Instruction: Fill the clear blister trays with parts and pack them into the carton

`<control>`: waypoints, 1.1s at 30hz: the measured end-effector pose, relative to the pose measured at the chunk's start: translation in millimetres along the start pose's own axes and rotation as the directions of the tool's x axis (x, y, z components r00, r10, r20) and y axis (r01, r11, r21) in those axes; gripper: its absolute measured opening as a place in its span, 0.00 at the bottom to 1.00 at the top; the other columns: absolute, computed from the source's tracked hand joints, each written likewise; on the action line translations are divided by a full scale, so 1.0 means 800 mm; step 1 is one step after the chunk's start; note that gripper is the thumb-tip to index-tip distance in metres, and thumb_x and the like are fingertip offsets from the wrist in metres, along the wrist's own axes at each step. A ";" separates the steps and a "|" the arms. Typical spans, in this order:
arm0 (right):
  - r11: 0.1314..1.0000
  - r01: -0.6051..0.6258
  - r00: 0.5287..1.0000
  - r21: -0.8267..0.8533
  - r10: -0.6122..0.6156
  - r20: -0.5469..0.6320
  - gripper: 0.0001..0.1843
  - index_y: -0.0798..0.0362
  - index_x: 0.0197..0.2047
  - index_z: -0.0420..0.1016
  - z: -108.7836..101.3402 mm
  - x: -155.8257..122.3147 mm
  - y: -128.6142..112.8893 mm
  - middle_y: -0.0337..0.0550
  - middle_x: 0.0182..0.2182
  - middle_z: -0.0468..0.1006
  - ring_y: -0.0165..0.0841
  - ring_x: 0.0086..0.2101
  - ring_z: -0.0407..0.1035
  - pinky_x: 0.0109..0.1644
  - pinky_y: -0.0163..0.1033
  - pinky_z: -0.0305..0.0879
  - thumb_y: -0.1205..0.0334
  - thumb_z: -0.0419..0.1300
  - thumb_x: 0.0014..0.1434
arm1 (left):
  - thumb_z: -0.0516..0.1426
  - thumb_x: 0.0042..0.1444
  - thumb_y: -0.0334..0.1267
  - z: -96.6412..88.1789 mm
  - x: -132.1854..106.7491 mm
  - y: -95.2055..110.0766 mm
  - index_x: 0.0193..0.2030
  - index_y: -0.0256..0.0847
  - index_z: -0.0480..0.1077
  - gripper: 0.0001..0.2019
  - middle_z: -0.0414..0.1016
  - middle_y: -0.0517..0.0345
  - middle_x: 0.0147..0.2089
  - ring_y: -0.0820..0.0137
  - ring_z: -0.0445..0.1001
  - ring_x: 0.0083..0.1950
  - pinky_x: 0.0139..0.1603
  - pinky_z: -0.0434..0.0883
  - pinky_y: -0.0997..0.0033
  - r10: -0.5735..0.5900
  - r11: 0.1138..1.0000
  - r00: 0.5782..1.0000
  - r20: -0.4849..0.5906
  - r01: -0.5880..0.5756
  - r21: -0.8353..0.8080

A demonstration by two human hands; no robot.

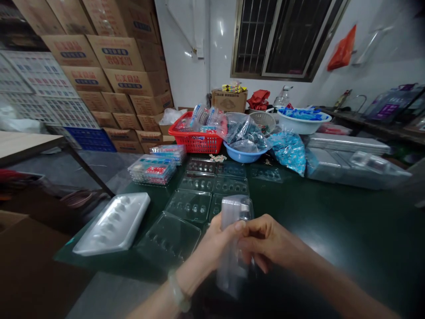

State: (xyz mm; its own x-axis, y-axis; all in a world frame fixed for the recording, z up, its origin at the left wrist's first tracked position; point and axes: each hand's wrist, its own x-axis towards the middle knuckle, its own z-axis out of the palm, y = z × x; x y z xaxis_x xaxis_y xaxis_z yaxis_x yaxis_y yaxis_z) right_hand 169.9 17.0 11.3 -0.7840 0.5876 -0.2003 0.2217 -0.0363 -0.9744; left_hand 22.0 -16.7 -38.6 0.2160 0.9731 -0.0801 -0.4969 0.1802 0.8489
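My left hand (215,241) is closed around a stack of clear plastic blister trays (230,210), held on edge above the near side of the green table. My right hand (270,241) pinches at the right face of that stack, its fingers curled. Motion blur softens the lower part of the stack. Beyond my hands, several single clear trays (189,204) lie in two columns on the table. The nearest loose tray (172,237) lies to the left of my left forearm, and part of the right column is hidden behind the held stack.
Another tray stack (114,223) lies at the table's left edge. Filled packs (154,169) are piled behind it. Farther back stand a red basket (199,142), a blue basin (244,154) and a blue patterned bag (288,150). Wrapped tray stacks (348,166) lie at right.
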 end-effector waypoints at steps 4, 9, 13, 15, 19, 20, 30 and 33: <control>0.998 0.054 0.997 0.018 -0.053 -0.061 0.10 0.57 0.27 0.70 0.005 -0.003 0.002 0.33 0.18 0.69 0.18 0.13 0.57 0.15 0.25 0.51 0.61 0.55 0.57 | 0.60 0.51 0.43 0.001 -0.001 -0.001 0.42 0.38 0.58 0.18 0.72 0.59 0.21 0.67 0.71 0.18 0.17 0.68 0.71 -0.064 0.998 0.994 -0.086 0.062 -0.029; 0.998 0.047 0.993 0.031 -0.043 -0.114 0.14 0.57 0.24 0.68 0.009 -0.006 0.007 0.32 0.18 0.67 0.18 0.12 0.57 0.14 0.26 0.49 0.58 0.55 0.58 | 0.60 0.50 0.42 0.003 0.001 0.000 0.39 0.39 0.60 0.15 0.72 0.59 0.20 0.66 0.72 0.18 0.18 0.69 0.70 -0.090 0.994 0.995 -0.032 0.088 -0.061; 0.997 0.023 0.994 0.071 -0.015 -0.109 0.14 0.57 0.24 0.69 0.009 -0.009 0.008 0.32 0.16 0.67 0.18 0.12 0.56 0.14 0.26 0.48 0.57 0.56 0.57 | 0.59 0.50 0.43 0.004 0.003 -0.003 0.38 0.38 0.62 0.14 0.69 0.61 0.17 0.69 0.70 0.17 0.18 0.67 0.73 -0.102 0.993 0.995 -0.001 0.102 -0.060; 0.997 0.028 0.993 0.079 -0.019 -0.119 0.15 0.57 0.24 0.69 0.008 -0.010 0.008 0.32 0.16 0.67 0.18 0.12 0.56 0.14 0.26 0.48 0.57 0.56 0.57 | 0.59 0.49 0.42 0.004 0.003 -0.005 0.39 0.38 0.61 0.15 0.69 0.60 0.17 0.68 0.70 0.17 0.18 0.67 0.72 -0.110 0.992 0.993 -0.031 0.108 -0.064; 0.997 0.038 0.993 0.072 -0.030 -0.116 0.13 0.57 0.26 0.69 0.012 -0.009 0.012 0.33 0.18 0.68 0.18 0.12 0.56 0.15 0.26 0.47 0.58 0.55 0.57 | 0.57 0.53 0.43 0.004 0.001 -0.007 0.41 0.35 0.62 0.14 0.69 0.57 0.17 0.64 0.72 0.20 0.19 0.67 0.69 -0.142 0.989 0.990 0.011 0.142 -0.040; 0.997 0.042 0.992 0.071 -0.033 -0.124 0.13 0.57 0.26 0.68 0.014 -0.008 0.013 0.33 0.18 0.68 0.18 0.12 0.55 0.15 0.26 0.47 0.57 0.55 0.57 | 0.57 0.53 0.43 0.004 0.000 -0.007 0.41 0.36 0.62 0.14 0.69 0.57 0.18 0.63 0.72 0.20 0.19 0.67 0.69 -0.146 0.989 0.989 0.007 0.146 -0.039; 0.891 -0.030 0.797 -0.453 -0.253 -0.549 0.08 0.52 0.25 0.66 -0.031 -0.053 -0.003 0.34 0.18 0.64 0.24 0.20 0.58 0.22 0.30 0.53 0.61 0.55 0.54 | 0.63 0.46 0.41 -0.014 -0.006 0.020 0.38 0.36 0.66 0.16 0.72 0.59 0.26 0.71 0.72 0.24 0.26 0.70 0.71 -0.173 0.976 0.946 -0.275 0.128 -0.175; 0.633 -0.205 0.687 -0.746 -0.450 -0.571 0.08 0.51 0.24 0.65 -0.078 -0.051 0.025 0.35 0.19 0.64 0.26 0.21 0.58 0.26 0.32 0.53 0.63 0.52 0.54 | 0.63 0.44 0.41 -0.028 -0.012 0.037 0.37 0.36 0.67 0.16 0.72 0.60 0.24 0.70 0.71 0.22 0.24 0.70 0.70 -0.184 0.970 0.930 -0.318 0.120 -0.211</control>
State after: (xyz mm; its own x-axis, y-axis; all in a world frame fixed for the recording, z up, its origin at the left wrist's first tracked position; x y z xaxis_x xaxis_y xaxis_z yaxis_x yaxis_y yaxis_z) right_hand 242.5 43.1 6.6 -0.3075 0.8812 0.3590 0.7340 0.4598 -0.4999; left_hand -13.5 -17.9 -24.5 0.0251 0.9175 -0.3970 -0.6339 0.3216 0.7034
